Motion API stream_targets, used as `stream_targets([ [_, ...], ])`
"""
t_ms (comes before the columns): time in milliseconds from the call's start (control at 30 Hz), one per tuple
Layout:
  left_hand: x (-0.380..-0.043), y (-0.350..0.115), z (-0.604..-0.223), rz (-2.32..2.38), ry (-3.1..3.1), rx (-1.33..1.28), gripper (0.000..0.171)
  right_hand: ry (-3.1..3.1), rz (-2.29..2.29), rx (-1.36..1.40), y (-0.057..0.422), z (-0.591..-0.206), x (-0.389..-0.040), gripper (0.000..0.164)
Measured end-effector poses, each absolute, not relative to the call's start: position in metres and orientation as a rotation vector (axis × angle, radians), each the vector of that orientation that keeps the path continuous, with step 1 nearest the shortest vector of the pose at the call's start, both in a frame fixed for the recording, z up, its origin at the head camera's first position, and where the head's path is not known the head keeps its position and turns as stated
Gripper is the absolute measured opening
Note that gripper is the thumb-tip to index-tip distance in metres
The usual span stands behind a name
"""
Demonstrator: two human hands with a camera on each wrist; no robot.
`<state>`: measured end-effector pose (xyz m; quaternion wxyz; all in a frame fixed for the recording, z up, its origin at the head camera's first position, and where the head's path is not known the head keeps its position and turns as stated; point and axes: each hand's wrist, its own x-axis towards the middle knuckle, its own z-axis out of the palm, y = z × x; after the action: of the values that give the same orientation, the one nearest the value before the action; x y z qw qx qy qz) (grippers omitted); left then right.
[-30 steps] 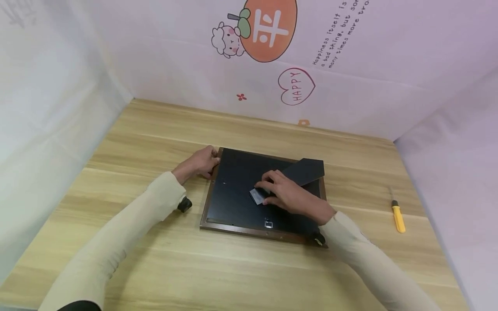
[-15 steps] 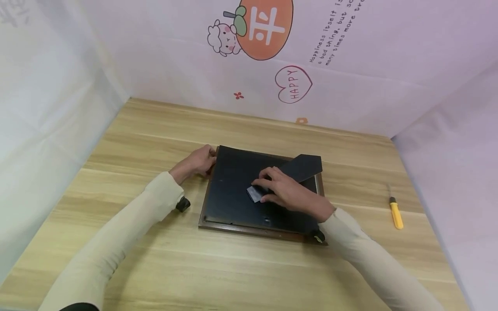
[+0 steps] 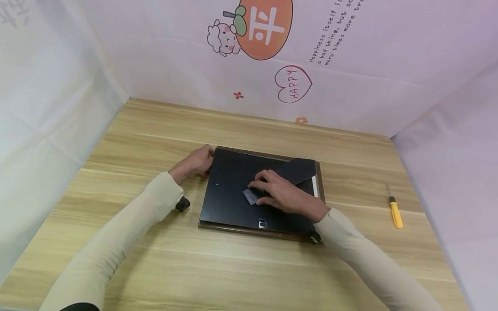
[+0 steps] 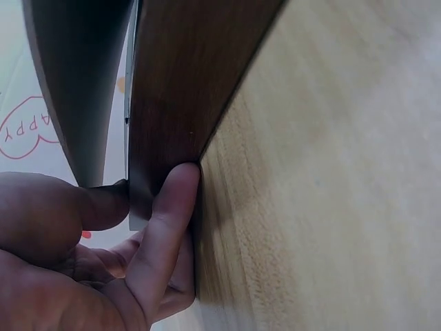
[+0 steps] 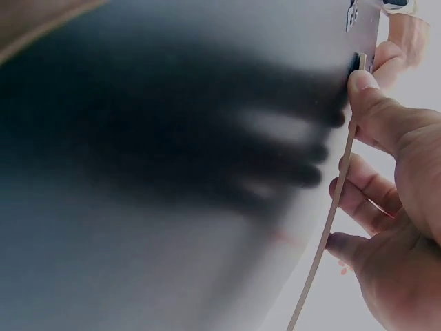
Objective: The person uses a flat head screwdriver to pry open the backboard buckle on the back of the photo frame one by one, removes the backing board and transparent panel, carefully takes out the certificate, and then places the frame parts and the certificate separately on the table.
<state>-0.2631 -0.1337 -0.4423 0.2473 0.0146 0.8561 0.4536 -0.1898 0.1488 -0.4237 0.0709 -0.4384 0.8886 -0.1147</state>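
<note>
A picture frame (image 3: 320, 183) lies face down, its black backing board (image 3: 227, 185) shifted left and raised from the frame's left side. My right hand (image 3: 282, 192) pinches the board's fold-out stand (image 3: 298, 169) near its hinge. In the right wrist view, thumb and fingers lie on both sides of the stand's thin edge (image 5: 318, 258). My left hand (image 3: 197, 160) holds the frame's left edge near the far corner. In the left wrist view, a fingertip presses the brown wooden side (image 4: 186, 69); the thumb is at the gap below the bowed board (image 4: 76, 76).
A yellow-handled screwdriver (image 3: 396, 214) lies at the right on the wooden table (image 3: 249, 276). A small metal hanger (image 3: 263, 223) sits near the board's front edge. Printed cloth walls (image 3: 175, 73) enclose the table at the back and sides.
The backing board has come up out of the frame and slid left with my right hand, baring a pale strip at the right. My left hand stays at the frame's left edge.
</note>
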Motion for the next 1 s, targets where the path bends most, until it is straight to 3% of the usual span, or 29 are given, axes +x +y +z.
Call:
stream_targets([
  [433, -0.267, -0.139, -0.445, 1.275, 2.297, 0.032, 0.034, 2.695, -0.505, -1.182, 0.155, -0.433, -0.187, 0.048],
  [1000, -0.267, -0.137, -0.446, 1.284, 2.288, 0.030, 0.032, 2.956, -0.944, -0.506, 0.232, -0.438, -0.158, 0.044],
])
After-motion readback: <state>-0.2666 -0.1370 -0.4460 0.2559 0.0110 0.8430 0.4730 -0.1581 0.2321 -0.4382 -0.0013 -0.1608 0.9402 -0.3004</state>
